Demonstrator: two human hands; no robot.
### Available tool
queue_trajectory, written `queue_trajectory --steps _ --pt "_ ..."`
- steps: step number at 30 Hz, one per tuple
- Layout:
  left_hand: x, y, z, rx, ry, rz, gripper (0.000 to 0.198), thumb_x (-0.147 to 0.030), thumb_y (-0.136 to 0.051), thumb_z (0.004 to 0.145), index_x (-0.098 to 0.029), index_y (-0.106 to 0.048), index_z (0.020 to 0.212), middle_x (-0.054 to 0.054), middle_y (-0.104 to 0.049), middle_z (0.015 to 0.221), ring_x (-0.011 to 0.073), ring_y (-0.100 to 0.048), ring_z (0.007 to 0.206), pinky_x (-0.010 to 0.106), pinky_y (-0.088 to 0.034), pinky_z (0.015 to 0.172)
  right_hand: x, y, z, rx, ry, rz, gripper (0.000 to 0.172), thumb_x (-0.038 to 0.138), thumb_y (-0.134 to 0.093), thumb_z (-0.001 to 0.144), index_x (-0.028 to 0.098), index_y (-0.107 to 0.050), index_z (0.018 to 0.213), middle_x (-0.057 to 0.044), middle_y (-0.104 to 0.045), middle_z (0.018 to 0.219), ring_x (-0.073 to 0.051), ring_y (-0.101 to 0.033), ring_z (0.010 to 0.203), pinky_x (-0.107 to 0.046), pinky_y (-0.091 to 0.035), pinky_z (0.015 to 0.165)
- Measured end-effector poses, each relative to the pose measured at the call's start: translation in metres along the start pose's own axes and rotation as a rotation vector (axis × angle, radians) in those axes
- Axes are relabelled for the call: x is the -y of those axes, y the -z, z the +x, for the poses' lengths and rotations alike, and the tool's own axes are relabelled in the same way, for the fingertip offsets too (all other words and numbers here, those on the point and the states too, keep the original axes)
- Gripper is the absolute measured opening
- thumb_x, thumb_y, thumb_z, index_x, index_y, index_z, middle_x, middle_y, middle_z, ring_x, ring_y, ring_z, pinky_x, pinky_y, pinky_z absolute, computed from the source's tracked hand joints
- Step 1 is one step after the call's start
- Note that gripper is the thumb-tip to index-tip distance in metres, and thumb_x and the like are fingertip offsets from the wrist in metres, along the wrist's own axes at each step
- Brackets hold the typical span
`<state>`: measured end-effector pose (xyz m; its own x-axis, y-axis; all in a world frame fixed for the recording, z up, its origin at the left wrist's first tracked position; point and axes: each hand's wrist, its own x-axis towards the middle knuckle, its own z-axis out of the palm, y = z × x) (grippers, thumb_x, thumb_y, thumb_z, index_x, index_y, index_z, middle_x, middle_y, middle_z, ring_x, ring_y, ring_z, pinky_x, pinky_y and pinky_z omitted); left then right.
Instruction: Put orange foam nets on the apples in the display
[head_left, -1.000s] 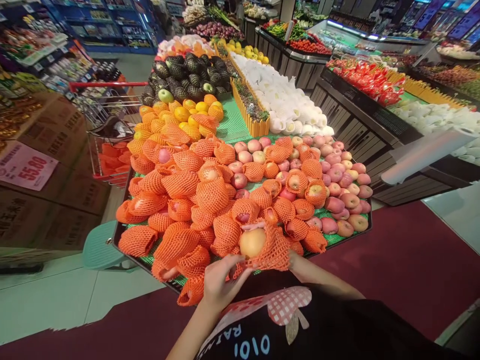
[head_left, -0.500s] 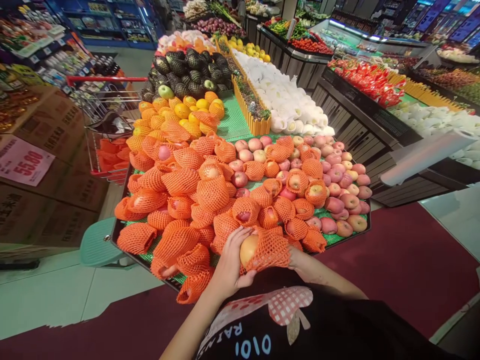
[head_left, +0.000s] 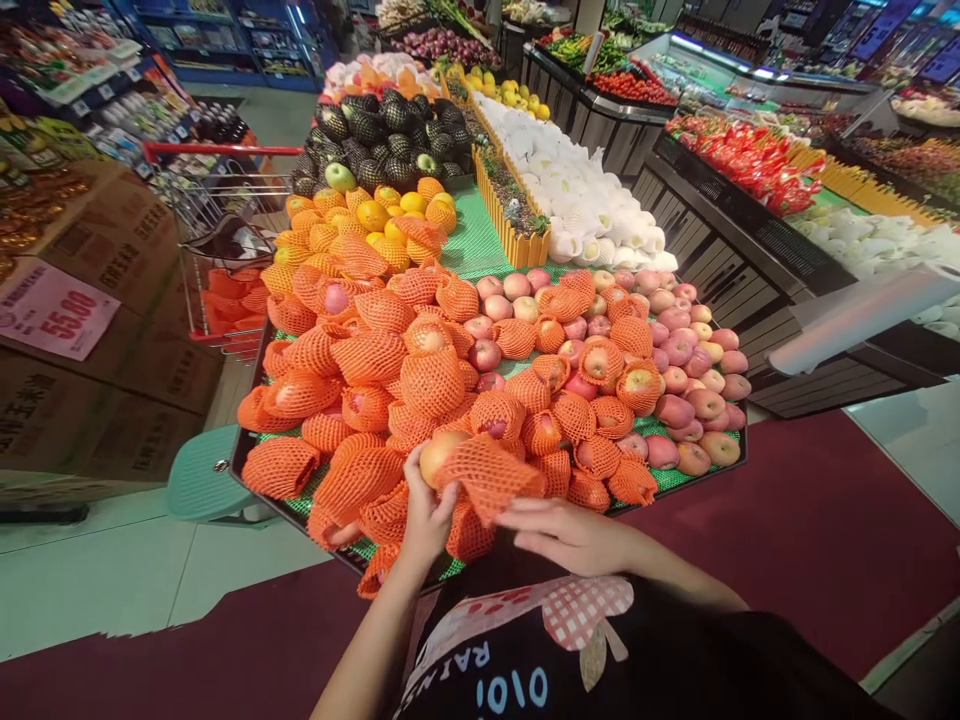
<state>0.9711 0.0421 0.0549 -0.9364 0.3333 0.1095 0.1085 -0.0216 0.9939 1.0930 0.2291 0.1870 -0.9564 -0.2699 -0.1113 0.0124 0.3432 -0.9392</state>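
My left hand (head_left: 429, 510) is wrapped round a yellow-orange round fruit (head_left: 442, 458), with fingers behind it and thumb in front. An orange foam net (head_left: 491, 478) covers the fruit's right part, its loose end pointing right. My right hand (head_left: 566, 532) is open at that end, fingers stretched out to the left; whether the fingertips touch the net I cannot tell. Behind and left of my hands lie many fruits in orange foam nets (head_left: 431, 382). Bare red-pink apples (head_left: 679, 345) are heaped on the stand's right side.
Net-covered oranges (head_left: 373, 215), dark-netted fruits (head_left: 382, 130) and white-wrapped fruits (head_left: 577, 185) fill the stand's back. A shopping cart (head_left: 225, 150) and a green stool (head_left: 206, 475) stand left, near stacked cartons (head_left: 112, 420). A plastic bag roll (head_left: 862, 320) is at the right.
My left hand has shifted left and slightly up with the fruit. My right hand has come out from behind the net, and its fingers are now stretched out.
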Motion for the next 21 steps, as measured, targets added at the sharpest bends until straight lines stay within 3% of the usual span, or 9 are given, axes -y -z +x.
queue_trajectory --steps 2,3,6,8,9,12,15,18,21 --pt "-0.001 0.005 0.002 -0.043 0.061 -0.091 0.065 -0.055 -0.065 0.091 -0.022 -0.043 0.143 0.014 -0.054 0.138 0.0318 -0.057 0.126 0.052 -0.043 0.115 0.015 0.013 -0.005 0.114 0.064 0.066 0.033 0.03 -0.065 0.102 0.023 -0.074 0.133 -0.01 -0.073 0.136 -0.022 -0.067 0.131 -0.036 -0.051 0.114" --pt "-0.003 0.008 0.002 -0.046 0.065 -0.133 0.065 -0.055 -0.067 0.09 -0.024 -0.045 0.143 0.013 -0.055 0.138 0.0312 -0.057 0.126 0.051 -0.044 0.114 0.018 0.018 -0.005 0.086 0.082 0.135 0.028 0.031 -0.069 0.1 0.022 -0.079 0.124 -0.009 -0.078 0.126 -0.021 -0.073 0.119 -0.032 -0.057 0.105" --pt "-0.011 0.013 -0.001 -0.013 -0.006 -0.203 0.068 -0.052 -0.077 0.084 -0.029 -0.051 0.142 0.012 -0.056 0.144 0.0326 -0.057 0.132 0.05 -0.045 0.116 0.009 0.027 0.005 -0.343 0.058 0.344 0.016 0.037 -0.073 0.097 0.024 -0.083 0.095 -0.003 -0.081 0.093 -0.013 -0.075 0.081 -0.022 -0.059 0.074" --pt "-0.015 0.013 -0.003 0.04 -0.071 -0.227 0.072 -0.048 -0.083 0.079 -0.029 -0.053 0.142 0.013 -0.057 0.146 0.0346 -0.056 0.137 0.052 -0.045 0.117 -0.004 0.028 0.018 -0.61 0.028 0.463 0.021 0.045 -0.072 0.097 0.026 -0.081 0.094 -0.002 -0.079 0.098 -0.013 -0.072 0.087 -0.021 -0.057 0.074" --pt "-0.017 0.013 -0.004 0.068 -0.104 -0.233 0.075 -0.048 -0.085 0.077 -0.028 -0.053 0.142 0.014 -0.057 0.147 0.0357 -0.056 0.138 0.053 -0.045 0.117 -0.009 0.027 0.025 -0.656 0.02 0.517 0.024 0.049 -0.071 0.097 0.027 -0.08 0.1 -0.003 -0.078 0.109 -0.015 -0.072 0.099 -0.022 -0.057 0.079" --pt "-0.022 0.01 -0.004 0.156 -0.243 -0.219 0.08 -0.046 -0.091 0.07 -0.024 -0.058 0.14 0.016 -0.062 0.142 0.0384 -0.058 0.136 0.056 -0.047 0.116 -0.019 0.024 0.042 -0.467 0.011 0.62 0.044 0.06 -0.071 0.094 0.028 -0.075 0.124 -0.008 -0.069 0.139 -0.022 -0.063 0.128 -0.033 -0.053 0.102" --pt "-0.028 0.008 -0.003 0.206 -0.368 -0.182 0.075 -0.041 -0.09 0.071 -0.025 -0.061 0.139 0.016 -0.065 0.139 0.0376 -0.06 0.134 0.057 -0.048 0.115 -0.022 0.023 0.048 -0.207 0.001 0.54 0.063 0.056 -0.088 0.079 0.026 -0.07 0.131 -0.009 -0.069 0.137 -0.024 -0.062 0.13 -0.039 -0.045 0.113" --pt "-0.032 0.006 -0.003 0.189 -0.388 -0.198 0.074 -0.041 -0.089 0.074 -0.026 -0.061 0.14 0.015 -0.065 0.138 0.0363 -0.061 0.133 0.056 -0.049 0.114 -0.026 0.029 0.045 -0.172 -0.087 0.401 0.074 0.039 -0.102 0.058 0.024 -0.071 0.123 -0.004 -0.073 0.121 -0.019 -0.067 0.109 -0.032 -0.051 0.1" --pt "-0.033 0.006 -0.004 0.153 -0.351 -0.223 0.076 -0.044 -0.09 0.072 -0.025 -0.061 0.139 0.016 -0.066 0.138 0.037 -0.062 0.132 0.055 -0.051 0.113 -0.026 0.041 0.037 -0.016 -0.186 0.302 0.046 0.041 -0.1 0.059 0.018 -0.073 0.089 0.004 -0.068 0.081 -0.013 -0.061 0.073 -0.025 -0.05 0.072"
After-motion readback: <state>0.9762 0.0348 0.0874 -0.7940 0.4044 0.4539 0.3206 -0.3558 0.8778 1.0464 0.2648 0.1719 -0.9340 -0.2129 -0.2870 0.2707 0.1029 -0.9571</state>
